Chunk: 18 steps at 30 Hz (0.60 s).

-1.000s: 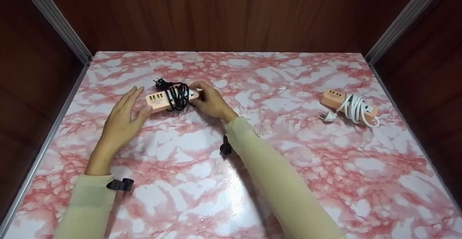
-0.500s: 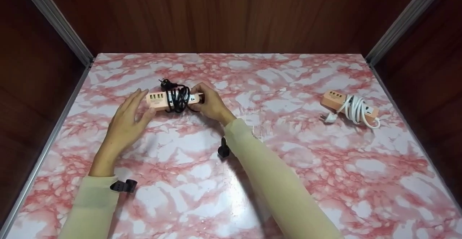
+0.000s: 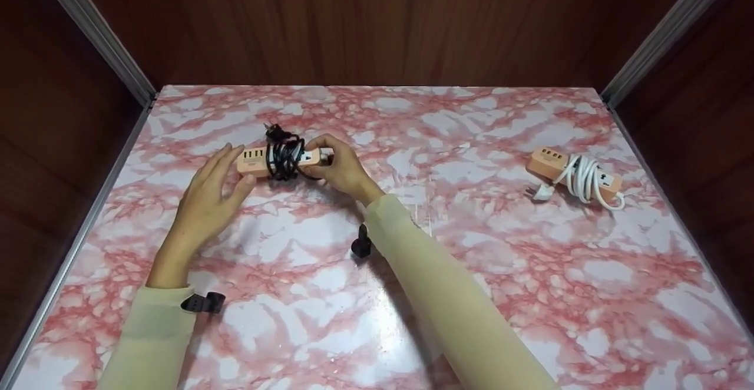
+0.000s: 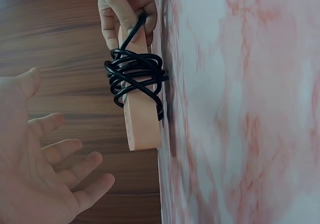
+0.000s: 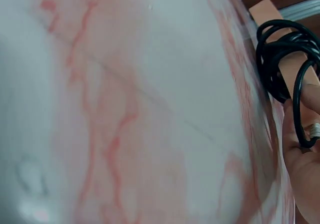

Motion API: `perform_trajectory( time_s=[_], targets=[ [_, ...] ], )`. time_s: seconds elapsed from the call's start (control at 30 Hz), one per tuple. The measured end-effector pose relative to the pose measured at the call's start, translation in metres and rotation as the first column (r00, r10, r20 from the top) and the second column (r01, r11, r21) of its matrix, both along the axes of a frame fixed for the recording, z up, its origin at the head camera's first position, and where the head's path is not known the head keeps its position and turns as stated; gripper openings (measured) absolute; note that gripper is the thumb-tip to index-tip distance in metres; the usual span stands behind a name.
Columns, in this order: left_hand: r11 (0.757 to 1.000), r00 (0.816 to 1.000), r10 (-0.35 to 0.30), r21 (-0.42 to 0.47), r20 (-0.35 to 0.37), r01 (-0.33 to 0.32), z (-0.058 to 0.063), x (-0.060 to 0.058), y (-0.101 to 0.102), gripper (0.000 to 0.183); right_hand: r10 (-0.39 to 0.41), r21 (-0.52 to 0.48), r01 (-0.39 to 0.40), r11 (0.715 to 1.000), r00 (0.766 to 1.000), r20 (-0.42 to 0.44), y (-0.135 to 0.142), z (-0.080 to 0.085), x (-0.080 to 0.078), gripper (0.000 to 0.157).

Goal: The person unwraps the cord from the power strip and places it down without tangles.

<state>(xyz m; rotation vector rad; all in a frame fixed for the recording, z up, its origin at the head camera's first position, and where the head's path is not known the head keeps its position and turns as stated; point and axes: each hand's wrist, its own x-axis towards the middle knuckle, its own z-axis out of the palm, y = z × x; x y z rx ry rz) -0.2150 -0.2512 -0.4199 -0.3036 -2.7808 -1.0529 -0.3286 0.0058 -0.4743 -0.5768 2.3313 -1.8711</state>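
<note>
A peach power strip (image 3: 253,167) with a black cord (image 3: 287,159) wound round its middle lies at the left of the head view. USB ports line its left part, and the cord's black plug (image 3: 275,133) sticks out behind it. My right hand (image 3: 343,169) grips the strip's right end between thumb and fingers; the right wrist view shows the thumb against the casing beside the cord. My left hand (image 3: 206,198) is by the other end with its fingers spread. In the left wrist view a gap shows between those fingers (image 4: 80,171) and the strip.
Another peach power strip (image 3: 545,168), wrapped in white cord (image 3: 583,179), lies at the right of the marbled red-and-white table (image 3: 471,248). Brown wood-grain panels (image 3: 377,25) and metal corner rails (image 3: 94,30) enclose the table at the back and sides.
The black-corded strip has turned a little, from slanted to nearly level, still gripped at its right end. My left hand has shifted slightly to the right.
</note>
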Motion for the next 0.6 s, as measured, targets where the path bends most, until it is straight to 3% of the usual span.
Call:
perform_trajectory(
  time_s=[0.3,0.6],
  targets=[
    [1.000,1.000,0.007,0.006,-0.006,-0.007,-0.0013,-0.0001,-0.0014,0.069,-0.020,0.000,0.020,1.000,0.999,0.032,-0.0047,-0.0003,0.0010,0.033],
    [1.000,1.000,0.015,0.011,0.003,-0.015,-0.0014,0.0017,-0.0027,0.069,0.016,-0.139,0.007,0.990,0.987,0.159,-0.0004,-0.0055,0.0042,0.033]
  ],
)
